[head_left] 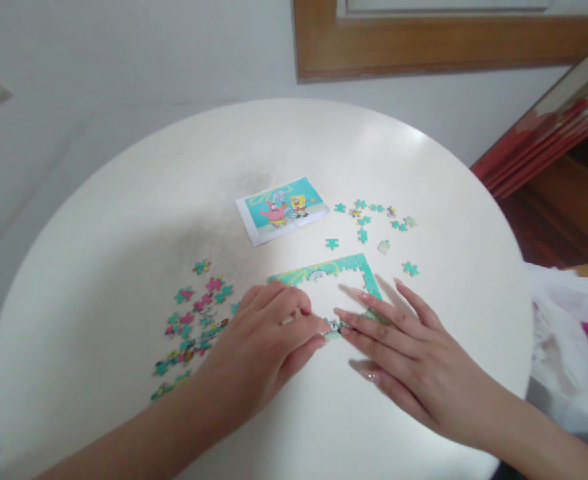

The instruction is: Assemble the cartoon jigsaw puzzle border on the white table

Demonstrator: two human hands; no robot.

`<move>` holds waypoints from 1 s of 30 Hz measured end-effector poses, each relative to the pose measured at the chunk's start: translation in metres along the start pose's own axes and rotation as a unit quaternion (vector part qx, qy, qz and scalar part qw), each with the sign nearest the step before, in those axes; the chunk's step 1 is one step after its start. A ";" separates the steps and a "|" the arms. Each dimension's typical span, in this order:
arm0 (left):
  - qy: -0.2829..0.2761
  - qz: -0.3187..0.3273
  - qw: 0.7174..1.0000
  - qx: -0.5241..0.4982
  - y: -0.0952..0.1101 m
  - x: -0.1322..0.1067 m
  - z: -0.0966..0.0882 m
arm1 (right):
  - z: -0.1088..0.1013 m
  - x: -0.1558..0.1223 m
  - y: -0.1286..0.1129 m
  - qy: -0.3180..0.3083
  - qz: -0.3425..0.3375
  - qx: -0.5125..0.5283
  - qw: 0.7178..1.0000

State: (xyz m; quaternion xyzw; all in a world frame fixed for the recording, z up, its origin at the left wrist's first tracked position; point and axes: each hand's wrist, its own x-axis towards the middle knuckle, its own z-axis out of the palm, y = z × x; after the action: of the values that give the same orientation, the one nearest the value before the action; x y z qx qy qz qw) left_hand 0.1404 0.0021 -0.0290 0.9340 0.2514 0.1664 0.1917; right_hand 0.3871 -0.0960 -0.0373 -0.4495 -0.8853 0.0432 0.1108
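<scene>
On the round white table, a partly joined jigsaw puzzle [304,273] forms a teal border around a bare middle. My left hand [274,327] is at its lower edge, thumb and forefinger pinched at a small puzzle piece [333,325], mostly covered by the fingertips. My right hand [409,347] lies over the lower right corner, fingers stretched out, fingertips by the same lower edge. Left of my left hand lies a heap of loose puzzle pieces [204,300] in teal, pink and yellow. Part of the border is hidden under both hands.
A printed reference picture [284,207] of cartoon figures lies behind the puzzle. More loose teal pieces [363,235] are scattered to its right. The table [124,193] meets a wall at the back. White plastic bags [564,333] and a red curtain [539,140] are at the right.
</scene>
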 end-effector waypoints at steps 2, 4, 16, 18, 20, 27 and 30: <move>0.001 -0.013 1.000 0.002 0.002 0.001 0.000 | -0.001 0.000 0.000 -0.004 -0.006 -0.008 1.000; 0.004 -0.022 1.000 -0.003 0.003 0.002 -0.001 | -0.001 0.001 0.001 -0.005 -0.009 -0.015 1.000; -0.001 -0.031 1.000 -0.003 0.002 0.003 -0.002 | 0.001 0.000 -0.002 0.010 -0.003 -0.011 1.000; 0.003 -0.029 1.000 -0.002 0.003 0.003 -0.002 | 0.001 0.001 -0.002 0.012 -0.007 -0.013 1.000; 0.004 -0.028 1.000 0.001 0.004 0.003 -0.002 | 0.001 0.001 -0.001 0.013 -0.013 -0.020 1.000; -0.001 -0.036 0.999 0.002 0.004 0.004 -0.004 | 0.001 0.001 0.001 0.016 -0.021 0.000 1.000; 0.008 -0.039 0.999 -0.011 0.003 0.005 -0.002 | 0.001 0.000 0.001 0.012 -0.022 -0.001 1.000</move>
State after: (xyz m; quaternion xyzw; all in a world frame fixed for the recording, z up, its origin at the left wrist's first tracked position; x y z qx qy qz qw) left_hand 0.1453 0.0030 -0.0246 0.9201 0.2871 0.1689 0.2060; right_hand 0.3874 -0.0956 -0.0387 -0.4310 -0.8934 0.0340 0.1221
